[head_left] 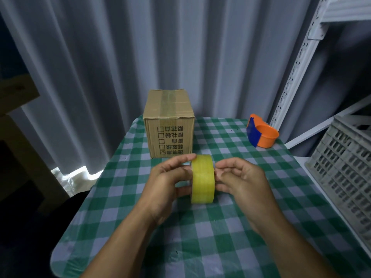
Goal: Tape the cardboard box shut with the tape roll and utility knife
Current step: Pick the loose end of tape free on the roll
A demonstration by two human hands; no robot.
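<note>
both hands held the yellow roll of clear packing tape (202, 178) on edge above the green-checked worktop (230, 227): left hand (167, 184) gripping one side, right hand (240, 180) the other. the brown cardboard box (169, 125) stood just behind, its top already taped.

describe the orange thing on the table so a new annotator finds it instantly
Start at the table with the green-and-white checked cloth and go to its far right corner, near the grey crate. The orange tape dispenser sits there alone, apart from the cardboard box. It is a curved orange plastic shell with a dark blue panel, unlike the yellow tape roll held between both hands.
</note>
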